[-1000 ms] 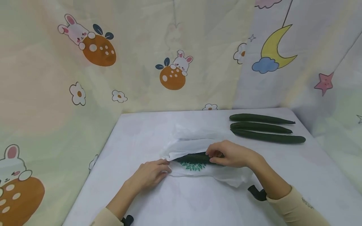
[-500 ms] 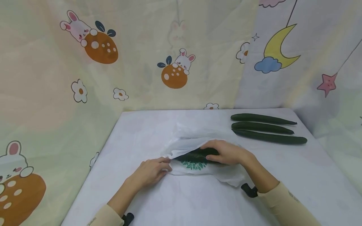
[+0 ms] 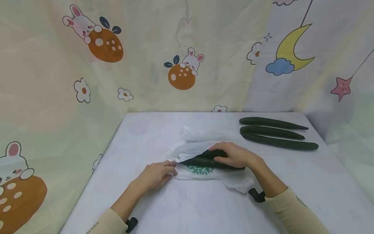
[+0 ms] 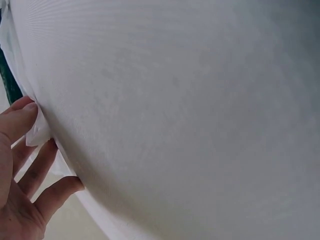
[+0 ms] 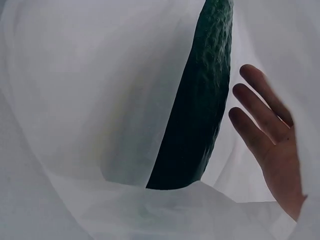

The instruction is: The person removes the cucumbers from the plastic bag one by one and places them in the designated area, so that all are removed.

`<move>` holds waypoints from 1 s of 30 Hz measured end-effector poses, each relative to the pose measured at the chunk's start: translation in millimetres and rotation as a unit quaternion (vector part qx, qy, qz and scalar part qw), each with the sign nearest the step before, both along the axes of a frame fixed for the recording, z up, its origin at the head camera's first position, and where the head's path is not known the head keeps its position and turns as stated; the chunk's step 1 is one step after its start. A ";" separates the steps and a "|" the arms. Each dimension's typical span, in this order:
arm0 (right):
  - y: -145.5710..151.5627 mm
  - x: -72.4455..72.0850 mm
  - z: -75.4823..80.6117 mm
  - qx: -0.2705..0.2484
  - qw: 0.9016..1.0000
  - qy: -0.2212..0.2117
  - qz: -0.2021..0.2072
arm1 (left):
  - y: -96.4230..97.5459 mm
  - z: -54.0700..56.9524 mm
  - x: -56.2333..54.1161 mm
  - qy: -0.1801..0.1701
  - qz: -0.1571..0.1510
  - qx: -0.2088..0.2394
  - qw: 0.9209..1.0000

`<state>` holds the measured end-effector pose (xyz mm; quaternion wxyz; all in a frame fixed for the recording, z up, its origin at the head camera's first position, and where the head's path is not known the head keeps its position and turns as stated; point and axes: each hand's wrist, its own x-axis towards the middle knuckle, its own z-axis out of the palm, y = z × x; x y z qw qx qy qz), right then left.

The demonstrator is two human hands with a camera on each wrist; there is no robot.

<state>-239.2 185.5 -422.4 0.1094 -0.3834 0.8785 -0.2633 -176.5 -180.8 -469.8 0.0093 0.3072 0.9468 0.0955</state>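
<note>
A dark green cucumber (image 3: 201, 160) lies in a white plastic bag (image 3: 190, 150) with a green leaf print, at the middle of the table. At the bag's left end, my left hand (image 3: 159, 175) pinches the edge; the left wrist view shows a fold of plastic between its fingers (image 4: 19, 119). My right hand (image 3: 238, 156) reaches over the cucumber under the bag's upper flap. In the right wrist view its fingers (image 5: 260, 117) are extended beside the cucumber (image 5: 200, 110), with a small gap, and plastic hides part of the hand. The cucumber's left end is covered.
Three more cucumbers (image 3: 271, 131) lie side by side at the table's back right. The table (image 3: 152, 133) has a white cover. A patterned curtain (image 3: 146, 65) hangs behind and at both sides. A black strap piece (image 3: 257, 195) sticks out by the right wrist.
My right hand has shifted left, its fingers straightening from a curl on the cucumber to reach beneath the flap. More of the cucumber shows, including its right end. My left hand stays put.
</note>
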 end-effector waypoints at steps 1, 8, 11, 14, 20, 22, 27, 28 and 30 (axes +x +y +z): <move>0.0 0.4 -0.1 0.000 1.000 0.003 0.002 | 0.0 -0.1 0.1 -0.003 0.002 0.000 1.000; 0.0 1.1 -4.1 -0.008 1.000 0.009 0.003 | 0.9 0.5 0.6 0.000 0.005 -0.005 1.000; 0.2 1.6 -7.6 -0.017 1.000 0.018 0.008 | 1.2 1.5 0.9 0.005 0.004 -0.005 1.000; 0.3 2.1 -12.6 -0.018 0.999 0.030 0.020 | 1.2 2.0 1.2 0.003 0.004 -0.003 1.000; 0.7 4.2 -19.8 -0.012 0.999 0.028 0.018 | 0.9 2.1 1.4 -0.001 0.007 -0.001 1.000; 0.6 5.2 -21.3 -0.007 0.999 0.030 0.012 | 0.9 2.0 1.3 -0.002 0.010 -0.002 1.000; -2.8 8.7 -24.7 -0.001 0.999 0.026 0.018 | 0.7 0.7 1.0 -0.001 0.008 -0.002 1.000; -4.0 9.4 -25.7 0.000 1.000 0.023 0.021 | 0.7 0.3 1.0 0.000 0.008 -0.002 1.000; -7.3 10.6 -27.8 0.003 1.000 0.013 0.023 | 0.8 -0.5 1.0 0.001 0.008 -0.002 1.000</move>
